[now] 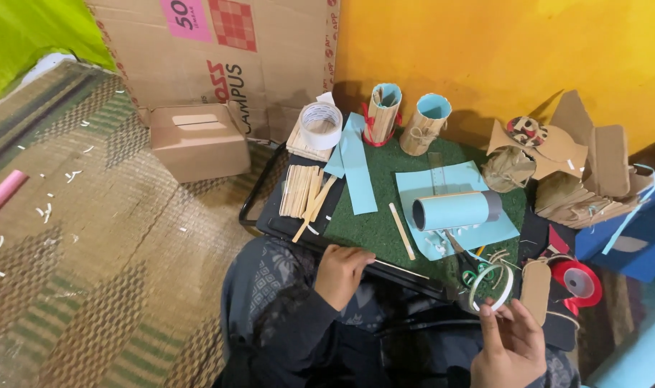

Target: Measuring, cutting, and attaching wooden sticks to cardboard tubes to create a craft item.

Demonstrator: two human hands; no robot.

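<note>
Left hand (pixel 340 273) resting at the near edge of the green surface (pixel 370 226), fingers curled loosely, holding nothing; right hand (pixel 511 348) at the near right corner, fingers pinching a small tape ring (pixel 491 287); scissors (pixel 465 262) just beside it, blue-wrapped tube (pixel 457 210) mid-surface

A small white tape ring (pixel 491 286) is held upright at the fingertips of the right hand (pixel 511 348), raised just above the near right edge of the worktop (pixel 370 230); its open centre is turned towards the camera, and green-handled scissors (pixel 470 266) are seen lying just behind it
</note>
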